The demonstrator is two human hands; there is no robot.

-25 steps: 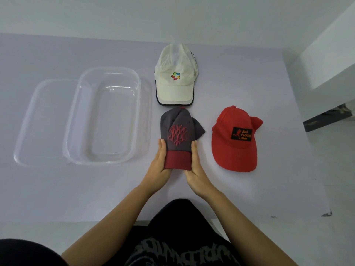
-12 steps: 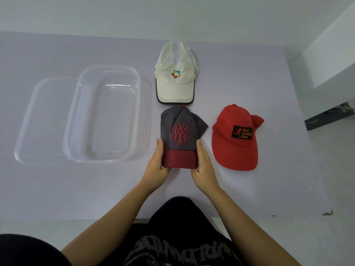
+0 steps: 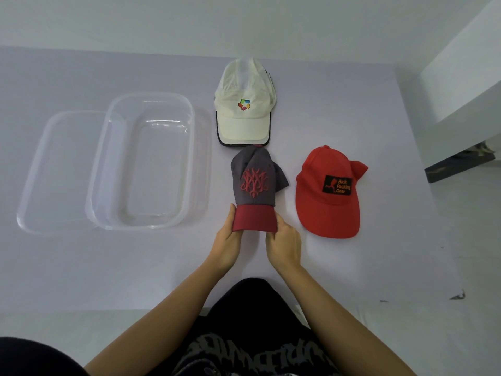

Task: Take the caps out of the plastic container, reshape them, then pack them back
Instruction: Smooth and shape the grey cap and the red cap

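Observation:
A grey cap [image 3: 254, 180] with a dark red brim and a red embroidered emblem sits at the table's middle. My left hand [image 3: 227, 240] grips the brim's left edge and my right hand [image 3: 284, 242] grips its right edge, squeezing the brim narrow. A white cap [image 3: 244, 112] with a multicoloured logo lies just behind it. To the right a red cap [image 3: 329, 194] with a black patch lies flat. The clear plastic container [image 3: 146, 161] stands to the left with nothing in it.
The container's clear lid [image 3: 54, 169] lies partly under the container's left side. The lilac table [image 3: 352, 267] ends at a front edge near my body and a right edge past the red cap. A white wall block [image 3: 466, 77] rises at the far right.
My hands have pressed the grey cap's brim inward from both sides, so it looks narrower than half a second ago. The other caps and the container have stayed put.

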